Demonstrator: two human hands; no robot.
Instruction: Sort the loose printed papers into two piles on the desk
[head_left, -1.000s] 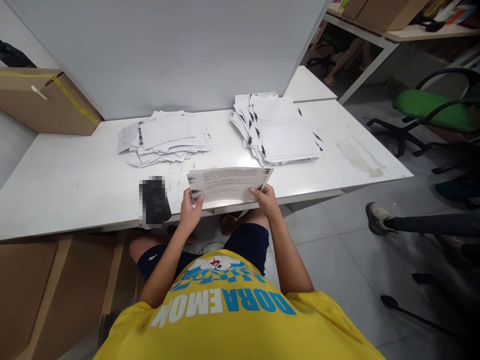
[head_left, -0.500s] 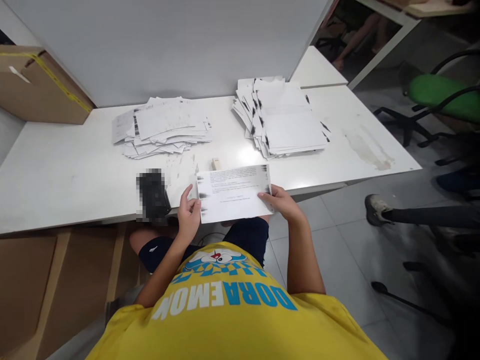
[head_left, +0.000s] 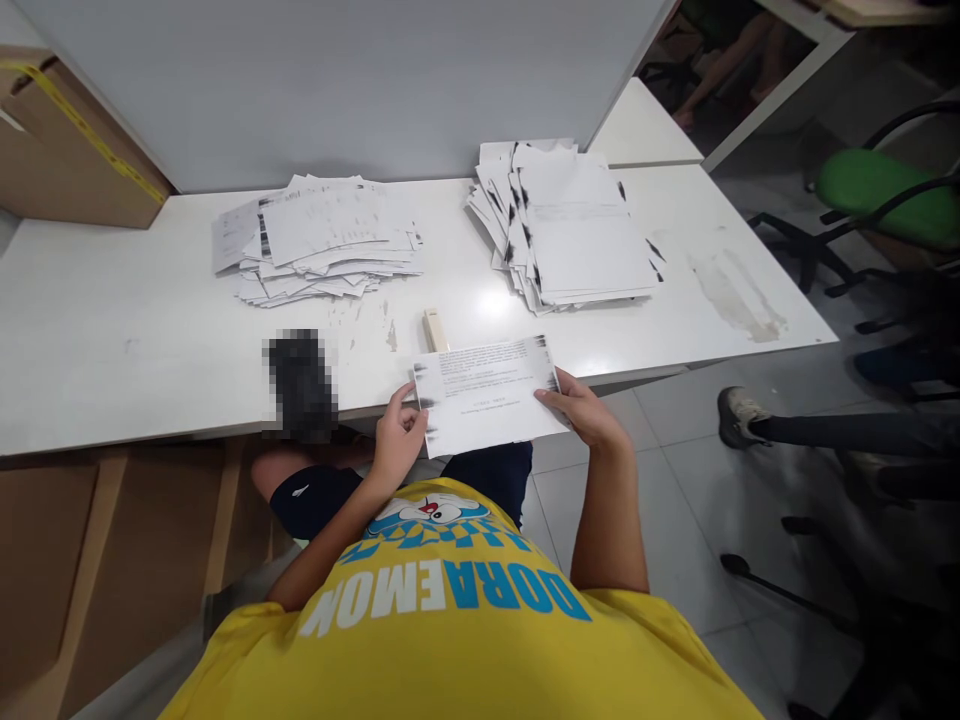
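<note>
A smudged, printed white paper sheet [head_left: 487,402] is held up, pinched by the right hand [head_left: 590,412]; its left edge is touched by the left hand [head_left: 397,438], grip unclear; two-sided support seems needed.

You are sitting in an office: a grey partition [head_left: 360,90] is backing your white bench [head_left: 150,340], paper stacks [head_left: 322,235] are lying there, and a green swivel chair [head_left: 881,195] is standing nearby.
</note>
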